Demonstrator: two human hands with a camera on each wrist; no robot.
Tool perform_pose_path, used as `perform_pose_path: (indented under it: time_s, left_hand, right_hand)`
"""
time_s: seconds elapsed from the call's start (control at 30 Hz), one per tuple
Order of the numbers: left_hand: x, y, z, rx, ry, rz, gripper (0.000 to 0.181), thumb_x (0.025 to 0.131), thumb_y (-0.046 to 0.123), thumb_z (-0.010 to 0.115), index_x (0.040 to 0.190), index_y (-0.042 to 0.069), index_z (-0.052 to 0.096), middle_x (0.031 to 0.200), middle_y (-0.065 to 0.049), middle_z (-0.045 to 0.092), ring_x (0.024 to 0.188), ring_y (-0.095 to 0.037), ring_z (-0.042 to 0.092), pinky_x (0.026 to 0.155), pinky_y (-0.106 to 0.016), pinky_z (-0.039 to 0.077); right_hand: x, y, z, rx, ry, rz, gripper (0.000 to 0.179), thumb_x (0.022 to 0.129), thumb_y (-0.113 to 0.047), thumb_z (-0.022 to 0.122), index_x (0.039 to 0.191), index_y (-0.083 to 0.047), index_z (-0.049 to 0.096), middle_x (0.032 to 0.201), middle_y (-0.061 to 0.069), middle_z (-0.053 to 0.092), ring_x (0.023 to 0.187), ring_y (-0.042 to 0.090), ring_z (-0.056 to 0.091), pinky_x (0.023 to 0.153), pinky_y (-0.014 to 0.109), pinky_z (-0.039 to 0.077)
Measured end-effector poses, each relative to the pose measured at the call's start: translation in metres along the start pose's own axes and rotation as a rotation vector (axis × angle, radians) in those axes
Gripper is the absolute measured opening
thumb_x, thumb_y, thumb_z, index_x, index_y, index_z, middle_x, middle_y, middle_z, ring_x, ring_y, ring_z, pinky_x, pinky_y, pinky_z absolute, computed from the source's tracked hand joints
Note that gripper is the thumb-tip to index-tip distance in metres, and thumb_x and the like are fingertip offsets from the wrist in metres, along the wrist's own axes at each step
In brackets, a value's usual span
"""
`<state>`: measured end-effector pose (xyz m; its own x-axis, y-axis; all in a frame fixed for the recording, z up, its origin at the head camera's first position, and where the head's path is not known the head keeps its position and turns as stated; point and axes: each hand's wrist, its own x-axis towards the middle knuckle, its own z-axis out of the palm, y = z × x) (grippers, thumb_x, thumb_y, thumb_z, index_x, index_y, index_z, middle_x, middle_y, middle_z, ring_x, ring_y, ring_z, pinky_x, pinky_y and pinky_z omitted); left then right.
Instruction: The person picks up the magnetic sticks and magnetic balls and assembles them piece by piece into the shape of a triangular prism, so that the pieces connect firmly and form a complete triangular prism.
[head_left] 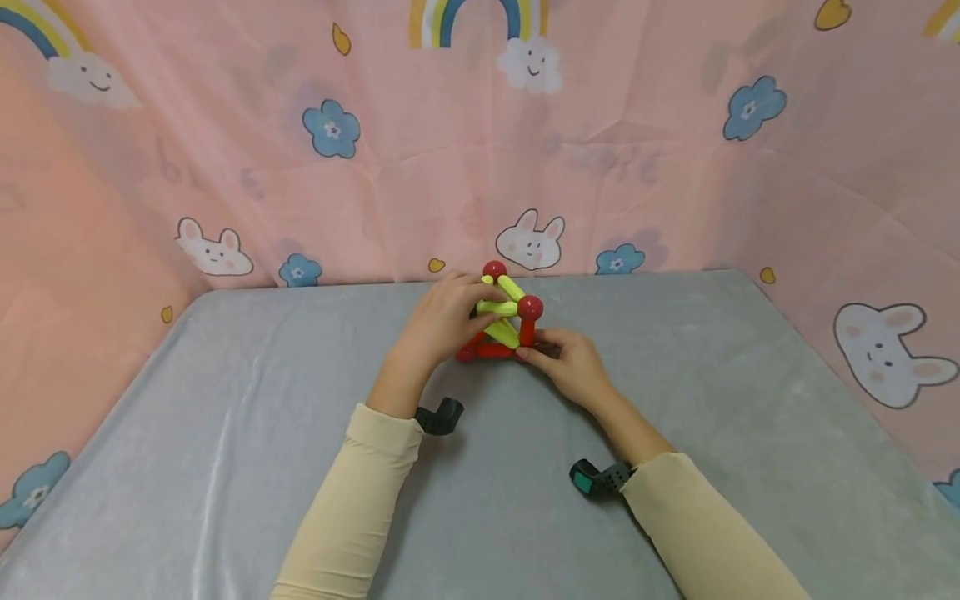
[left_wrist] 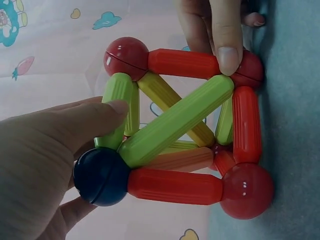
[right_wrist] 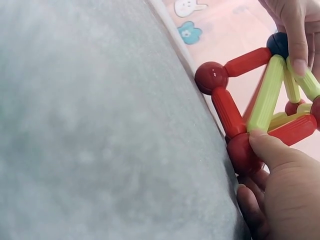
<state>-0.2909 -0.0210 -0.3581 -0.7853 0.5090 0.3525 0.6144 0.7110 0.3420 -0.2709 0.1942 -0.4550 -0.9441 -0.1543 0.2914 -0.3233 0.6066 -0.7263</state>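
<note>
A frame of magnetic rods and balls (head_left: 495,352) stands on the cloth-covered table, built from red, light green, yellow and orange rods. My left hand (head_left: 442,321) holds its upper left, the thumb laid on a short light green rod (left_wrist: 117,90) beside the dark blue ball (left_wrist: 101,176). Low on the other side, my right hand (head_left: 572,367) pinches a lower red ball (right_wrist: 244,154), thumb at the end of the diagonal light green rod (right_wrist: 267,95). Another red ball (right_wrist: 211,77) sits at the neighbouring bottom corner. The left fingers behind the frame are partly hidden.
Grey cloth (head_left: 262,450) covers the table. A pink printed curtain (head_left: 637,167) hangs behind and at both sides, close beyond the frame. Black wrist straps show at the left wrist (head_left: 440,416) and the right wrist (head_left: 600,478).
</note>
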Motion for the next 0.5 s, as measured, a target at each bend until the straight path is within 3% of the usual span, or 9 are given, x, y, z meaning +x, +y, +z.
perform_pose_path:
  time_s: [0.1,0.2,0.37,0.5]
  left_hand:
    - [0.0,-0.003,-0.003,-0.019,-0.007,-0.011,0.027,0.089,0.017,0.079,0.116,0.016,0.076,0.118,-0.003,0.07,0.114,-0.022,0.058,0.101,-0.037,0.052]
    - [-0.001,-0.008,-0.006,-0.046,-0.025,-0.062,0.037,0.088,0.018,0.08,0.123,0.014,0.071,0.128,-0.007,0.063,0.119,-0.024,0.058,0.105,-0.038,0.051]
    - [-0.007,-0.019,-0.01,-0.099,-0.078,-0.213,0.052,0.087,0.02,0.08,0.136,0.015,0.062,0.137,-0.006,0.06,0.125,-0.025,0.059,0.109,-0.043,0.049]
    - [-0.011,-0.028,-0.015,-0.181,-0.065,-0.363,0.054,0.09,0.018,0.075,0.141,0.012,0.057,0.134,-0.011,0.065,0.117,-0.028,0.062,0.101,-0.044,0.054]
  right_hand:
    - [0.002,-0.001,0.0,-0.028,0.013,-0.04,0.029,0.091,-0.024,0.076,0.111,-0.004,0.076,0.108,0.015,0.076,0.101,0.031,0.071,0.09,0.051,0.057]
    - [0.001,-0.002,0.0,-0.046,0.009,-0.113,0.025,0.089,-0.023,0.078,0.106,-0.005,0.077,0.101,0.013,0.077,0.093,0.028,0.071,0.083,0.045,0.058]
    - [-0.004,-0.007,0.0,-0.057,-0.086,-0.252,0.02,0.086,-0.021,0.081,0.103,-0.011,0.079,0.096,0.004,0.077,0.086,0.019,0.067,0.073,0.031,0.055]
    - [-0.011,-0.026,0.003,-0.067,-0.226,-0.284,0.026,0.086,-0.022,0.08,0.111,-0.014,0.077,0.104,0.001,0.077,0.089,0.016,0.066,0.075,0.03,0.054]
